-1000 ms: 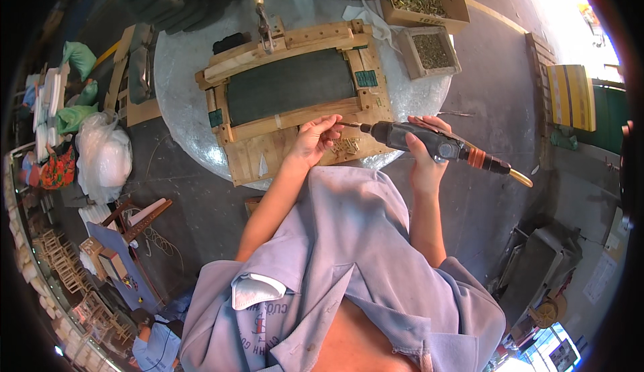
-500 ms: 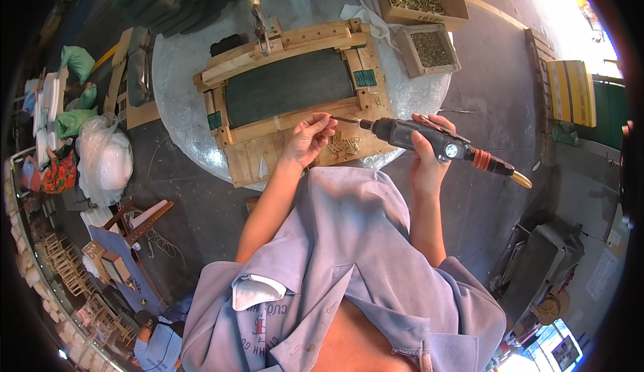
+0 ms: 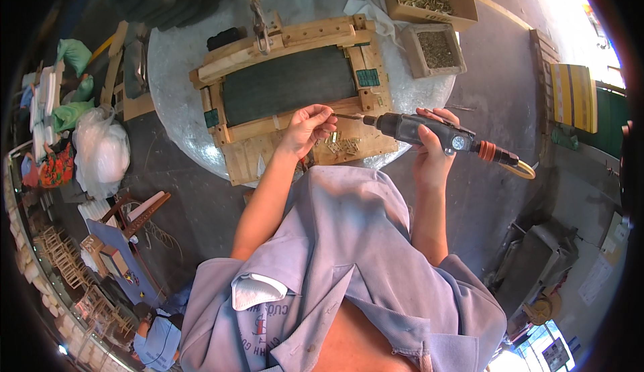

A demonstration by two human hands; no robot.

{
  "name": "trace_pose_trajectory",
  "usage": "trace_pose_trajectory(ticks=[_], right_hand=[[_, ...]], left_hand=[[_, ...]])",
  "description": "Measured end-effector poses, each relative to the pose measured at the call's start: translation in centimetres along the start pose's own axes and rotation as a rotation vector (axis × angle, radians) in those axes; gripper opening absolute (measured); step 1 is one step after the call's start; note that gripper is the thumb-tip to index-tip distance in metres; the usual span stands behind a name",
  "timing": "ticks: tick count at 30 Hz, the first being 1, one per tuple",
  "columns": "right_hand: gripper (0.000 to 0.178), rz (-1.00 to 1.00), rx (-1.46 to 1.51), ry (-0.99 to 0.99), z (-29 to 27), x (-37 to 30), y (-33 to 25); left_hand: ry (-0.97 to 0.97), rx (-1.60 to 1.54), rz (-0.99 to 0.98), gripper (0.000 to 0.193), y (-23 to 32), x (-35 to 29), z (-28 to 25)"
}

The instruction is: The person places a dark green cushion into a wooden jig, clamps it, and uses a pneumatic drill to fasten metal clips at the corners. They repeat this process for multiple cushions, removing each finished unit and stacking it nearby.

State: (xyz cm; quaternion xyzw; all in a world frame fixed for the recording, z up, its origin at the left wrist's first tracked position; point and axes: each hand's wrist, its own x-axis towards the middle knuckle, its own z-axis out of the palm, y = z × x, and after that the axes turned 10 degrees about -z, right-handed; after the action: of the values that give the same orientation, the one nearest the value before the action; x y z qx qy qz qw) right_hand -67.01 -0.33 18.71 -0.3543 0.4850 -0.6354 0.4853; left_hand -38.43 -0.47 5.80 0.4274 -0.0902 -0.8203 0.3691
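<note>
Your right hand (image 3: pixel 435 157) clasps a dark power driver (image 3: pixel 401 128) while your left hand (image 3: pixel 306 132) pinches the slender bit (image 3: pixel 349 116) near a wooden frame (image 3: pixel 261 128)

The power tool (image 3: pixel 406 129) is dark grey and black, with a dark brown bit (image 3: pixel 349 116), orange-red ring (image 3: pixel 487 150) and yellow hose (image 3: pixel 528 168). On the silvery table (image 3: pixel 176 114), a honey-tan wooden frame (image 3: pixel 308 44) borders a dark green-grey panel (image 3: pixel 292 85); brass-yellow pieces (image 3: pixel 343 146) lie past its near edge. The shirt (image 3: pixel 355 224) is lavender-grey with dark print.
</note>
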Motion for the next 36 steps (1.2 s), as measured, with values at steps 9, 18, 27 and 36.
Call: trace_pose_trajectory(ticks=[9,18,27,36], right_hand=[[0.054,-0.206,-0.086,0.01,0.5,3.5,1.7],[0.05,-0.469,-0.273,-0.169,6.4,9.8,4.3],[0.048,-0.408,-0.345,-0.225,8.1,11.4,6.9],[0.047,-0.428,-0.39,-0.258,9.3,10.8,7.2]], left_hand=[[0.408,0.216,0.127,0.032,1.7,3.6,-0.6],[0.649,1.842,0.692,0.045,4.6,12.7,1.5],[0.643,2.029,0.528,0.073,4.1,13.3,2.1],[0.605,2.065,0.387,0.074,5.3,13.5,3.5]])
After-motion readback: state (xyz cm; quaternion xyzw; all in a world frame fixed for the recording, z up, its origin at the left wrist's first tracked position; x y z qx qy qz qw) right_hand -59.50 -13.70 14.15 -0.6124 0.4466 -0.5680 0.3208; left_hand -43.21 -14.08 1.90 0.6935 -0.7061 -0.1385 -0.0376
